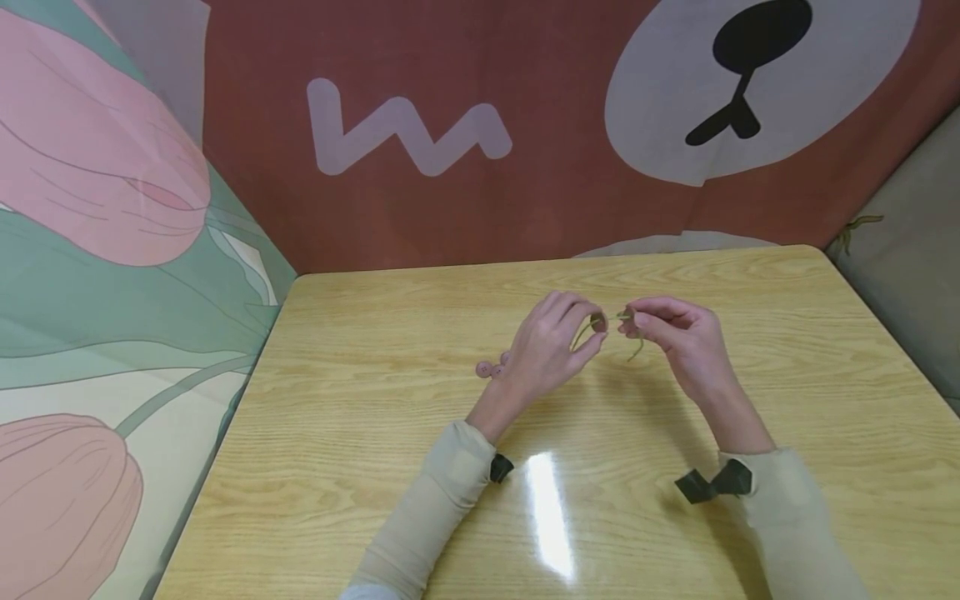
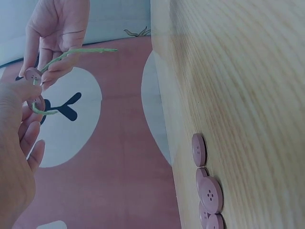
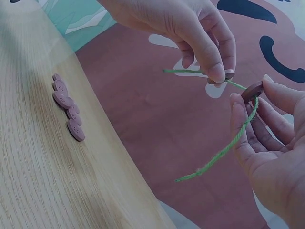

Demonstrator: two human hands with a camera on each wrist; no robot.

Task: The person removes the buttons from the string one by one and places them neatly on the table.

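Both hands are raised above the table, close together. My left hand (image 1: 551, 346) pinches a pink-brown button (image 3: 229, 75) between thumb and fingers. A second such button (image 3: 252, 90) is pinched in my right hand (image 1: 690, 342). One green string (image 3: 224, 152) runs through both buttons and across the short gap between them. From the right-hand button a long end hangs down, and a shorter end sticks out past the left-hand one. The left wrist view shows holes in the right-hand button (image 2: 32, 74); fingers partly cover the left-hand button (image 2: 37, 104).
Several more pink-brown buttons (image 2: 210, 194) lie overlapping on the wooden table (image 1: 360, 400), beside the left wrist. A patterned cloth (image 1: 450, 217) stands behind the table's far edge. Black straps or mounts (image 1: 712, 483) sit at the sleeve cuffs.
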